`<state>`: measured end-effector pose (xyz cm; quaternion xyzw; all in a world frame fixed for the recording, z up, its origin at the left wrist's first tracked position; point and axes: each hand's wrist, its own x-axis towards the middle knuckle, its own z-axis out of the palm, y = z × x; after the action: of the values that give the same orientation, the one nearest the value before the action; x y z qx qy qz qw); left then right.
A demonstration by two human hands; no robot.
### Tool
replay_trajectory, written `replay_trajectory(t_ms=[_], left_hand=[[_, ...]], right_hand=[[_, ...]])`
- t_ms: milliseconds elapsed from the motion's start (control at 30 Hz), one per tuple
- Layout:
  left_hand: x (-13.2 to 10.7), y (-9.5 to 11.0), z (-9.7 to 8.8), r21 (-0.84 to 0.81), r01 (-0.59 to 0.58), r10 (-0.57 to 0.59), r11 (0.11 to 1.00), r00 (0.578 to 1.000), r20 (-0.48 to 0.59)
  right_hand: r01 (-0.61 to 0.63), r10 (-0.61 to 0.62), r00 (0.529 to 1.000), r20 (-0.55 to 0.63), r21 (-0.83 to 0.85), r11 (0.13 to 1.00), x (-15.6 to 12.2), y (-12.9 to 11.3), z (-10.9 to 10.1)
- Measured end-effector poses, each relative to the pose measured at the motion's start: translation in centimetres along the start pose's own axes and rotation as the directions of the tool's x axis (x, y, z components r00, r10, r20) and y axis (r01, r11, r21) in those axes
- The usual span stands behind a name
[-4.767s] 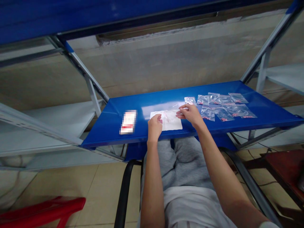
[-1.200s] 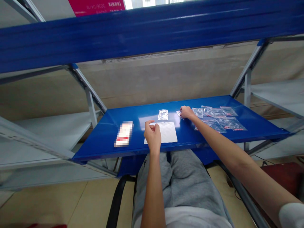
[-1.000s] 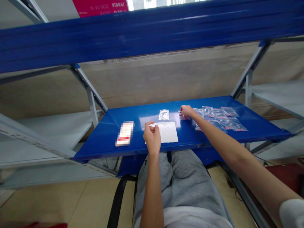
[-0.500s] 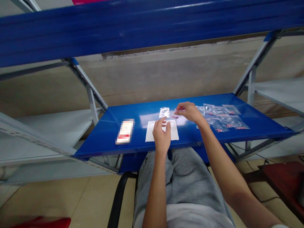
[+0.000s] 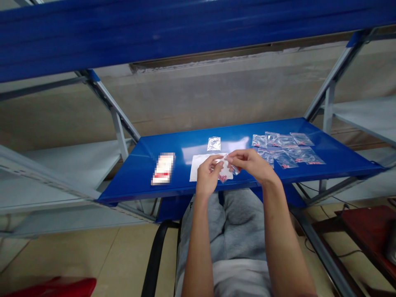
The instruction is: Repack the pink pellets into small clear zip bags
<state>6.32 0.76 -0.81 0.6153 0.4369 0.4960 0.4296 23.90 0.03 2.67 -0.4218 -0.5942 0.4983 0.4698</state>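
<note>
Over a white sheet (image 5: pixel 194 170), a small clear plastic bag (image 5: pixel 223 177) hangs between my hands, with small reddish pieces gathered at its bottom. My left hand (image 5: pixel 208 175) pinches its left upper edge between thumb and fingers. On the other side, my right hand (image 5: pixel 254 164) grips the bag near the top with thumb and fingertips. Behind the sheet lies another clear bag (image 5: pixel 214 144), flat and shiny, with no red pieces visible in it. To the right, several clear bags (image 5: pixel 286 159) with small red pieces at their lower ends lie in two rows.
A blurred white and red item (image 5: pixel 163 168) lies on the left part of the blue table (image 5: pixel 133 173). A blue shelf beam (image 5: pixel 185 37) crosses above. Slanted metal posts (image 5: pixel 116 111) stand at both ends, and black chair arms (image 5: pixel 156 255) flank my legs.
My right hand has brought the bag left and towards me, from behind the sheet to above it. My left hand, open before, has closed on the bag, which now hangs down.
</note>
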Motion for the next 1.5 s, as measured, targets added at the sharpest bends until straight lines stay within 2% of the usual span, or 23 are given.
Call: replay_trajectory(t_ms=[67,200,233,300,400,467,533,600,700,833,933,1000,1133,1333,1500], left_hand=[[-0.2,0.0,-0.3,0.037,-0.003,0.004,0.999,1.0,-0.022],[-0.8,1.3,-0.4,0.24,-0.074,0.132,0.968,0.963,-0.234],[-1.0,1.8,-0.3,0.249,-0.088,0.15,0.964,0.959,-0.241],[-1.3,2.8,0.1,0.187,-0.115,0.148,0.976,0.974,-0.173],[-1.6,3.8,1.1,0.152,-0.172,0.184,0.973,0.981,-0.065],[-1.8,3.9,1.7,0.241,-0.199,0.225,0.95,0.97,-0.086],[-1.8,3.7,2.3,0.311,-0.177,0.228,0.934,0.964,-0.134],[-1.9,3.4,2.7,0.286,-0.129,0.181,0.949,0.97,-0.163],[-2.0,3.1,2.8,0.148,-0.065,0.087,0.987,0.985,-0.147],[-1.9,3.1,2.3,-0.042,0.021,-0.024,0.999,0.997,-0.072],[-1.7,2.9,1.6,-0.084,0.094,-0.093,0.992,0.995,0.022],[-1.6,2.7,1.1,-0.075,0.107,-0.103,0.991,0.993,0.052],[-1.7,2.3,0.5,-0.036,0.071,-0.069,0.997,0.997,0.041],[-2.1,3.3,0.5,0.025,0.01,-0.009,1.0,1.0,-0.019],[-2.0,3.7,0.1,0.223,-0.027,0.044,0.974,0.997,-0.07]], right_hand=[[-0.066,0.069,0.998,-0.016,0.127,0.99,-0.4,1.0,0.3],[-0.1,0.138,0.987,-0.087,0.348,0.932,-0.6,1.7,0.6],[-0.087,0.139,0.984,-0.114,0.372,0.924,-0.6,1.6,0.7],[-0.057,0.128,0.978,-0.162,0.382,0.922,-0.6,1.4,1.0],[-0.021,0.098,0.972,-0.213,0.336,0.942,-0.6,1.3,1.6],[-0.012,0.087,0.966,-0.242,0.295,0.956,-0.7,1.4,2.0],[-0.007,0.074,0.962,-0.261,0.249,0.969,-0.8,1.4,2.1],[0.001,0.049,0.962,-0.27,0.183,0.983,-0.9,1.3,2.0],[0.007,0.016,0.965,-0.262,0.085,0.996,-1.2,0.9,1.7],[-0.009,0.011,0.975,-0.221,0.01,1.0,-1.6,0.6,1.0],[-0.046,0.041,0.985,-0.165,-0.023,0.999,-1.8,0.6,0.6],[-0.075,0.07,0.99,-0.124,-0.032,0.997,-1.9,0.6,0.4],[-0.096,0.09,0.993,-0.078,-0.074,0.993,-1.8,0.8,0.4],[-0.047,0.029,0.994,-0.108,-0.164,0.985,-1.2,1.2,1.1],[-0.029,-0.016,0.991,-0.134,-0.329,0.944,-1.1,1.1,1.9]])
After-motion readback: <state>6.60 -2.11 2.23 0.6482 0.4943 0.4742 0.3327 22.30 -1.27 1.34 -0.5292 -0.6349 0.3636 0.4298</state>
